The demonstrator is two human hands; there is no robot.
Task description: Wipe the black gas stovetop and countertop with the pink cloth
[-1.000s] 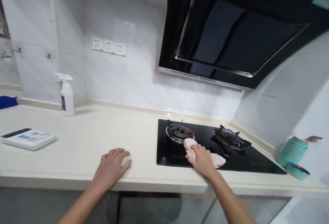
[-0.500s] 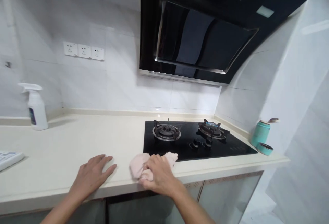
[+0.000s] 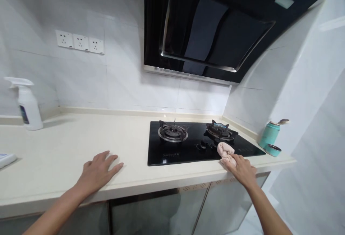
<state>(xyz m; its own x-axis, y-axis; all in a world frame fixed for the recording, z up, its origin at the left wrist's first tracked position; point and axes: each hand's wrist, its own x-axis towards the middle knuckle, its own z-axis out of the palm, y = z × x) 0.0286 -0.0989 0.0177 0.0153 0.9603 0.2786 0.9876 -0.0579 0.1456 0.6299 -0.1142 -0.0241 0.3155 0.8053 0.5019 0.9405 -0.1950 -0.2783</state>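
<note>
Right hand (image 3: pixel 242 168): fingers (image 3: pixel 231 160) curled together over a pale pink cloth (image 3: pixel 225 149), pressing it down. The cloth is bunched and lies at the front right part of the black glass hob (image 3: pixel 172 154), partly over the hob's front edge onto the counter (image 3: pixel 67 148).

Left hand (image 3: pixel 98 170): fingers (image 3: pixel 113 161) spread apart, palm flat on the counter near its front edge, holding nothing. It is left of the hob and well apart from the cloth.

Hob, set into the counter: left burner (image 3: pixel 173 133); right burner (image 3: pixel 221 132), just behind the cloth; two knobs (image 3: pixel 202 145) between the burners, just left of the cloth.

Counter, right end: teal canister (image 3: pixel 268 135), upright by the wall; its teal lid (image 3: pixel 272 150) lies beside it.

Counter, left end: white spray bottle (image 3: pixel 27 103), upright against the wall tiles; a flat white item (image 3: pixel 5 158), cut off by the picture edge.

Wall: three white sockets (image 3: pixel 79 41) in a row; black range hood (image 3: pixel 215 30) above the hob.

Below the counter: glass-fronted cabinet doors (image 3: pixel 151 213).
</note>
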